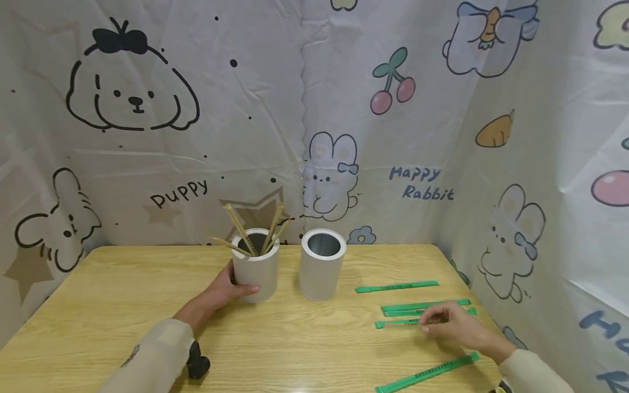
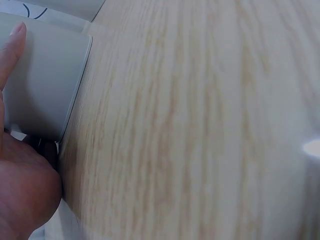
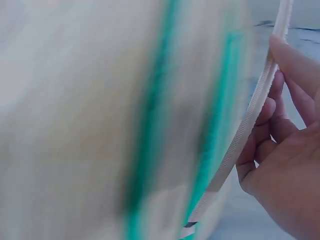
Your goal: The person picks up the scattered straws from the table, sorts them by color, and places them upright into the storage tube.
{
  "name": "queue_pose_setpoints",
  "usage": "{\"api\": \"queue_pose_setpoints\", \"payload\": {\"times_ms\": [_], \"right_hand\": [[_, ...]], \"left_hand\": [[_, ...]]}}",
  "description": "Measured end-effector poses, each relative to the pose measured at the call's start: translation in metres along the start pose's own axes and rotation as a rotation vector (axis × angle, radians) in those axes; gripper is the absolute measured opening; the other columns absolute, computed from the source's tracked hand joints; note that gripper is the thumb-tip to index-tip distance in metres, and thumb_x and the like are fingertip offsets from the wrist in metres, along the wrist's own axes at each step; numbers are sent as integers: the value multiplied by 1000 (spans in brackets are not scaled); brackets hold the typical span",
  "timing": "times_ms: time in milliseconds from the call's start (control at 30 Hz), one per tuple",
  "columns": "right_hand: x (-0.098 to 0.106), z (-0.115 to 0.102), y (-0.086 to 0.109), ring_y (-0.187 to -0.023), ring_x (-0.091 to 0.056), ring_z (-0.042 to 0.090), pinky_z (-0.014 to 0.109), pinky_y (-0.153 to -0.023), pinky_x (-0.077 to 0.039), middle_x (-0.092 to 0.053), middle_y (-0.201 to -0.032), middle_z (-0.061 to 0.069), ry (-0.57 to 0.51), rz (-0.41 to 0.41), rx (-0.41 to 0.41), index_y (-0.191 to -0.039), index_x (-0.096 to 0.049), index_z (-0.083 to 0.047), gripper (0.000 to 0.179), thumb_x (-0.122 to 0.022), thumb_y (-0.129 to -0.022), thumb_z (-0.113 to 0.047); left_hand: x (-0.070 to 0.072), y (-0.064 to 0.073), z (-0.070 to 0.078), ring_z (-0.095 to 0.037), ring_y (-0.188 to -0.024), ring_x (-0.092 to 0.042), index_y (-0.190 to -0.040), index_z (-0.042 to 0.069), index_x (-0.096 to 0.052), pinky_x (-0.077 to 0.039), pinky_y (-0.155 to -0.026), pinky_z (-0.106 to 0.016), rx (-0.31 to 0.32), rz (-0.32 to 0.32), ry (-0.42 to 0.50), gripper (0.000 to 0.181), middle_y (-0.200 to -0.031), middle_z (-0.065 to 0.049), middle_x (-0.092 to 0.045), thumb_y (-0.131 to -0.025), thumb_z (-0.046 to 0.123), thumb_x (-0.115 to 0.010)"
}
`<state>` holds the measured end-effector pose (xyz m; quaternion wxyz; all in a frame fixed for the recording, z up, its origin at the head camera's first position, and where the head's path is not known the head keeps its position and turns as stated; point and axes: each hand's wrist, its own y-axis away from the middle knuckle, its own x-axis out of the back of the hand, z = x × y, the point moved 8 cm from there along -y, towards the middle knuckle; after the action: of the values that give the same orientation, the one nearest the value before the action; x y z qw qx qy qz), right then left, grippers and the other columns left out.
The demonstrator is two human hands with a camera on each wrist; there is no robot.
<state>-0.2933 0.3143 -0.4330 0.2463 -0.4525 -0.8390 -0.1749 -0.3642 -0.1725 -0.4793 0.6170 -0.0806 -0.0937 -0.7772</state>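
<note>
My left hand (image 1: 228, 286) grips a white cylindrical cup (image 1: 262, 284) low on its side, thumb across the front. Several slim tan sticks (image 1: 269, 234) lean out of its dark opening. The left wrist view shows the thumb (image 2: 14, 47) along the cup's smooth wall. At the right, my right hand (image 1: 452, 326) pinches a narrow green stick packet (image 1: 393, 323) near one end. In the right wrist view this packet (image 3: 245, 127) looks pale, with ridged edges, and bends slightly. Other green stick packets (image 1: 427, 374) lie on the table around that hand.
A second white cup (image 1: 320, 278), dark inside, stands upright to the right of the first. One green packet (image 1: 397, 286) lies farther back on the wooden table (image 1: 295, 349). Printed fabric (image 1: 275, 136) hangs behind the table and along its right side.
</note>
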Motion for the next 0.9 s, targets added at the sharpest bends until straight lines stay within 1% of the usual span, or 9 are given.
{"api": "queue_pose_setpoints", "payload": {"times_ms": [100, 233, 333, 400, 567, 600, 667, 767, 900], "right_hand": [[11, -33, -8, -84, -58, 8, 28, -72, -53, -67, -101, -7, -71, 56, -11, -109, -68, 1, 20, -65, -99, -16], [17, -85, -29, -95, -58, 6, 24, -85, -49, -64, -104, -14, -236, 99, 105, -110, -68, -12, 13, -58, -103, -12], [13, -126, -52, -102, -56, 4, 20, -93, -46, -64, -106, -15, -432, 107, 205, -105, -68, -21, 21, -53, -104, -7], [8, -153, -70, -99, -57, 4, 19, -92, -48, -65, -103, -14, -581, 114, 263, -100, -69, -23, 25, -53, -104, -4], [-15, -216, -122, -93, -59, 7, 20, -87, -47, -68, -99, -10, -933, 168, 339, -93, -69, -22, 20, -61, -99, -4], [-20, -226, -133, -91, -59, 8, 21, -85, -46, -68, -97, -9, -978, 184, 348, -91, -69, -22, 14, -68, -95, -8], [-31, -244, -154, -89, -58, 8, 22, -85, -44, -68, -94, -9, -1043, 203, 367, -90, -69, -22, 10, -76, -87, -16], [-49, -263, -183, -83, -57, 6, 23, -83, -42, -68, -88, -10, -1081, 225, 373, -87, -70, -23, 12, -74, -89, -12], [-70, -269, -214, -78, -57, 5, 22, -79, -43, -68, -83, -12, -1092, 287, 327, -84, -69, -25, 38, -51, -102, 2]], "left_hand": [[0, 0, -1, -45, -150, -29, -161, 2, -10, -23, -125, -59, 0, 1, -2, 110, -162, -26, -28, -83, 24, -85], [2, 1, -1, -44, -149, -31, -160, 4, -11, -24, -124, -58, -13, 4, 10, 108, -161, -25, -30, -83, 22, -84], [1, 0, 0, -43, -147, -33, -160, 5, -14, -26, -123, -56, -37, -1, 24, 105, -160, -24, -33, -84, 21, -84], [-1, 0, 1, -42, -146, -35, -159, 4, -15, -27, -122, -55, -51, -3, 32, 104, -158, -25, -34, -83, 20, -84], [-1, 0, 3, -43, -146, -35, -159, 3, -16, -26, -123, -56, -48, 2, 29, 104, -158, -25, -34, -83, 20, -84], [-1, 0, 3, -43, -146, -35, -159, 3, -16, -26, -123, -56, -45, 4, 25, 104, -158, -25, -34, -83, 20, -84], [0, 0, 2, -43, -147, -35, -159, 4, -16, -26, -123, -57, -38, 6, 19, 104, -159, -24, -34, -83, 21, -84], [0, 1, 1, -43, -147, -34, -160, 4, -15, -26, -123, -58, -31, 5, 12, 105, -159, -24, -34, -83, 22, -84], [0, 1, 1, -43, -148, -33, -160, 5, -15, -26, -123, -58, -21, 5, 11, 104, -160, -24, -33, -83, 22, -84]]}}
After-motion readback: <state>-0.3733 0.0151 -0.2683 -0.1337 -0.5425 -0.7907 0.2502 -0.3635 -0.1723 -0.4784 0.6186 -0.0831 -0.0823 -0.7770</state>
